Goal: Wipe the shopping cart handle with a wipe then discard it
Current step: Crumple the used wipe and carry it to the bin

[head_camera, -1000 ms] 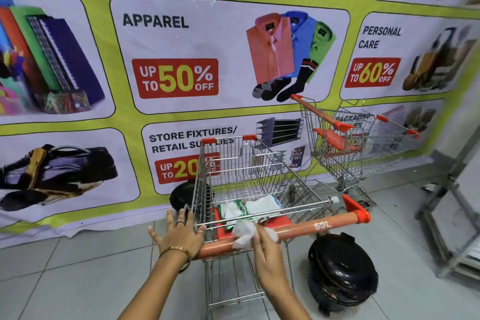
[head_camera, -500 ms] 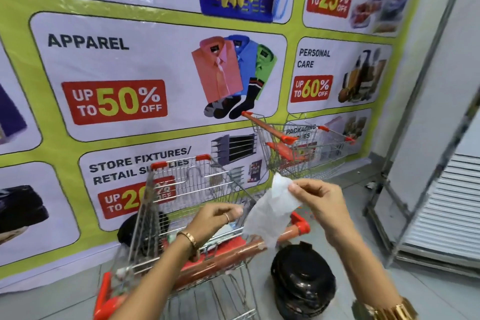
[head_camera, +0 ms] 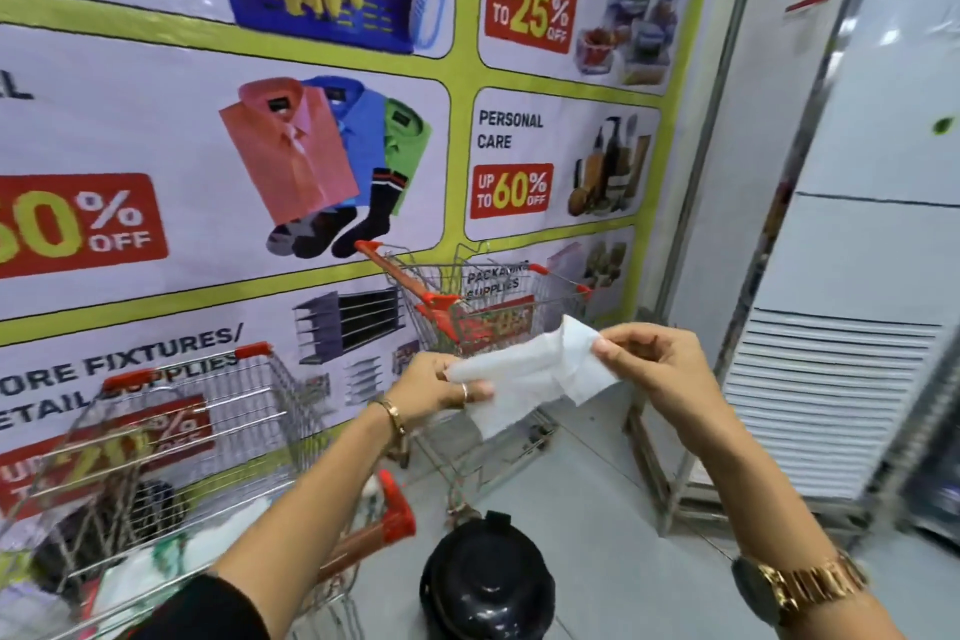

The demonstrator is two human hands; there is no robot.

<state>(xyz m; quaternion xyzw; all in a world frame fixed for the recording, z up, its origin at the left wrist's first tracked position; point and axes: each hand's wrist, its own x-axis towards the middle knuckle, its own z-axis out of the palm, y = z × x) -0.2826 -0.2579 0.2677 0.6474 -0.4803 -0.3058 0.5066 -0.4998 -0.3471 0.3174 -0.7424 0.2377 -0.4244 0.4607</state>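
A white wipe (head_camera: 530, 379) is stretched in the air between both hands. My left hand (head_camera: 441, 382) pinches its left edge and my right hand (head_camera: 657, 372) pinches its right edge. Below my left forearm runs the orange cart handle (head_camera: 384, 530) of the wire shopping cart (head_camera: 176, 452) at the lower left, partly hidden by my arm. A black round bin (head_camera: 485, 582) with a closed lid stands on the floor below the wipe, right of the handle's end.
A second wire cart (head_camera: 483, 312) with red trim stands behind the wipe against the sale banner wall (head_camera: 260, 146). A white louvred unit (head_camera: 831, 379) and a metal frame stand at the right. Grey tiled floor (head_camera: 597, 509) lies between them.
My right hand has lifted the wipe off the handle and raised it. My left hand left the handle and took the wipe's other edge. The view has swung right.
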